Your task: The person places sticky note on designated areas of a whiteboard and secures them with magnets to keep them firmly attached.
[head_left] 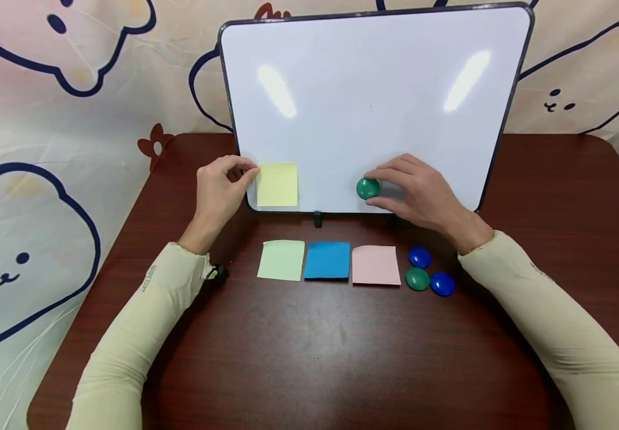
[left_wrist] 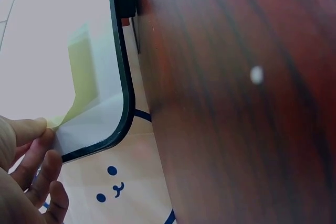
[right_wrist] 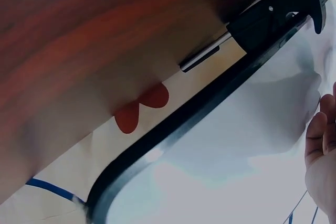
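At the lower left of the whiteboard, my left hand pinches the left edge of a yellow sticky note. In the left wrist view, thumb and finger hold the note's corner, and part of the note stands off the board. My right hand holds a round green magnet between thumb and fingers, in front of the board's lower middle. Only some fingers of the right hand show at the edge of the right wrist view, and the magnet is hidden there.
On the brown table lie a pale green note, a blue note and a pink note in a row. To their right sit a green magnet and two blue magnets. A black stand clip supports the board.
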Available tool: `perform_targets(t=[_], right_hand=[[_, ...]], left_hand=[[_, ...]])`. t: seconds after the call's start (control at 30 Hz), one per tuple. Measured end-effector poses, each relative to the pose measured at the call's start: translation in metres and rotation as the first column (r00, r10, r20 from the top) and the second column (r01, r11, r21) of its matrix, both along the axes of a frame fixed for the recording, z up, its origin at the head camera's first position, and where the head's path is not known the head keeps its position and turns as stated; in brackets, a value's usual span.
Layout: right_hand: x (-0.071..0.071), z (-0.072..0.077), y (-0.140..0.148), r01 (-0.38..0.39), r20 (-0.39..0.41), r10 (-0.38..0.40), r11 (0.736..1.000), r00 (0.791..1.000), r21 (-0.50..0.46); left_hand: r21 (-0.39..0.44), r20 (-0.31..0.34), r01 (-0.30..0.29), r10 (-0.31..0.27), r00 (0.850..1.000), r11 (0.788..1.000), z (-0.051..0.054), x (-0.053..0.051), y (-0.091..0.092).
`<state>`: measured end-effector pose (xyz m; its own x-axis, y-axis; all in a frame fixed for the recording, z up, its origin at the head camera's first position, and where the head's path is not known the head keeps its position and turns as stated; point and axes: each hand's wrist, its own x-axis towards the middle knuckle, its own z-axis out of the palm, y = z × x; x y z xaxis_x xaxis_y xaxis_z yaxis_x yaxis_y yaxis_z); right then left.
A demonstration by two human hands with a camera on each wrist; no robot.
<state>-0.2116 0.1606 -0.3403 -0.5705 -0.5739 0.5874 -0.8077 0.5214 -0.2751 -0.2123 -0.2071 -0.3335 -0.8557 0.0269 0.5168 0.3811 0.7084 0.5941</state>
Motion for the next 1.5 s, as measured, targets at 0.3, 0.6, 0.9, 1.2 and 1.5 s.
perform_targets(t=[0.3, 0.6, 0.9, 1.2, 1.5], right_hand=[[-0.002, 0.001, -0.006, -0.013, -0.008, 0.013, 1.0, 1.0, 0.0], [-0.001, 0.003, -0.012, -0.033, -0.041, 0.034, 0.999, 0.999, 0.016], [0.0, 0.008, -0.017, -0.039, -0.061, 0.041, 0.999, 0.997, 0.038], [0.0, 0.009, -0.018, -0.046, -0.065, 0.049, 0.998, 0.997, 0.04], [-0.001, 0.012, -0.027, -0.057, -0.068, 0.059, 0.998, 0.996, 0.034]], left_hand=[[-0.003, 0.002, 0.002, -0.002, 1.0, 1.0, 0.0, 0.0, 0.001], [-0.007, 0.013, -0.01, 0.01, 1.0, 1.0, 0.0, 0.002, -0.001], [-0.011, -0.008, -0.007, 0.007, 1.0, 1.0, 0.0, 0.001, -0.002], [-0.022, -0.017, -0.001, 0.001, 1.0, 1.0, 0.001, 0.001, -0.001], [-0.021, -0.005, -0.007, 0.007, 1.0, 1.0, 0.001, 0.002, 0.001]])
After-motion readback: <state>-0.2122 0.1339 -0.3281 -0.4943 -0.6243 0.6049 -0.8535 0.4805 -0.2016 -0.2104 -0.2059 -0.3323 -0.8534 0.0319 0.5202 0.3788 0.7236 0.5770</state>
